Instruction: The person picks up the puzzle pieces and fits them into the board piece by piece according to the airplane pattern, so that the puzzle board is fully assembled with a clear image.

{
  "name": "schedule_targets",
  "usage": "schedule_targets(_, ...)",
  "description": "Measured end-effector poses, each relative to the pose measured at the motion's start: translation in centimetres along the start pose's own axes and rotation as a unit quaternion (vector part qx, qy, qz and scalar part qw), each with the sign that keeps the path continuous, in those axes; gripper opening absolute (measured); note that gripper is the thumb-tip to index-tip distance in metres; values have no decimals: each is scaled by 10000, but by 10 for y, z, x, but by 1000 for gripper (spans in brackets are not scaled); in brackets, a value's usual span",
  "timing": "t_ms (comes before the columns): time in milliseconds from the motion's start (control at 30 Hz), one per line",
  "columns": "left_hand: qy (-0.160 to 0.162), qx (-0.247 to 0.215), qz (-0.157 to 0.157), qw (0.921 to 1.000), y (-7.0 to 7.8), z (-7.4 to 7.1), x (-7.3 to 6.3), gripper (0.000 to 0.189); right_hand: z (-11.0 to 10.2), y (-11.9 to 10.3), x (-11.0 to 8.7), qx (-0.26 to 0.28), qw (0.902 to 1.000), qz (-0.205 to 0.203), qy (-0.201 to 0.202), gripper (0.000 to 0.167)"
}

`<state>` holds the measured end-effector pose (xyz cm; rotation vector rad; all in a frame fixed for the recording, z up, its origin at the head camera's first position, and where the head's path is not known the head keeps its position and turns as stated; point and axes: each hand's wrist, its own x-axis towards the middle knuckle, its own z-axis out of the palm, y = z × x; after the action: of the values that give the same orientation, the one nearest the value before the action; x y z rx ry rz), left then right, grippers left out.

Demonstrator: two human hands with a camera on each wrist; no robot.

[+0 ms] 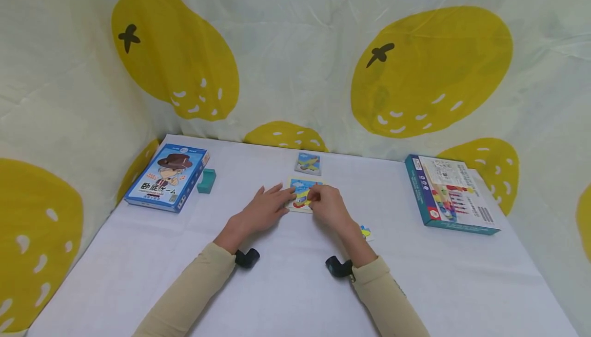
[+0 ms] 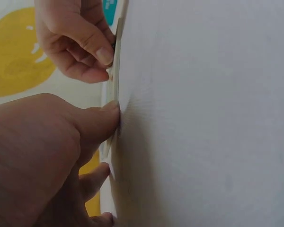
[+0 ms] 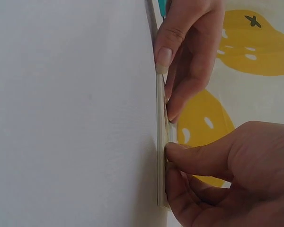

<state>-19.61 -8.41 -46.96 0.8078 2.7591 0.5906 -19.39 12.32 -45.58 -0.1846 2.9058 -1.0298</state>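
A small picture puzzle board (image 1: 300,183) with a blue, yellow and red picture lies flat on the white table. My left hand (image 1: 264,211) rests at its left side, fingers stretched over the picture and thumb against the edge. On the right half of the board, my right hand (image 1: 330,207) pinches a small puzzle piece between thumb and forefinger, close over the picture. The piece is mostly hidden by the fingers. In the right wrist view, the board (image 3: 161,142) shows edge-on, with both hands at its surface. Loose puzzle pieces (image 1: 366,232) lie beside my right wrist.
Behind the board lies a second small picture puzzle (image 1: 308,163). A blue game box (image 1: 167,177) and a teal block (image 1: 206,181) are at the left. To the right lies a larger toy box (image 1: 450,193). A fruit-print curtain (image 1: 295,60) closes off the table's back.
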Motion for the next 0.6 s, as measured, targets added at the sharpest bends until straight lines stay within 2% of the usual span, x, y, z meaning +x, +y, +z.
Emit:
schedule_targets(367, -65, 471, 247, 9986, 6, -4, -5, 48, -3, 6, 2, -95, 9999, -34, 46, 10)
schedule_targets(600, 8, 492, 404, 9980, 6, -6, -6, 45, -7, 10, 1, -61, 10000, -52, -20, 11)
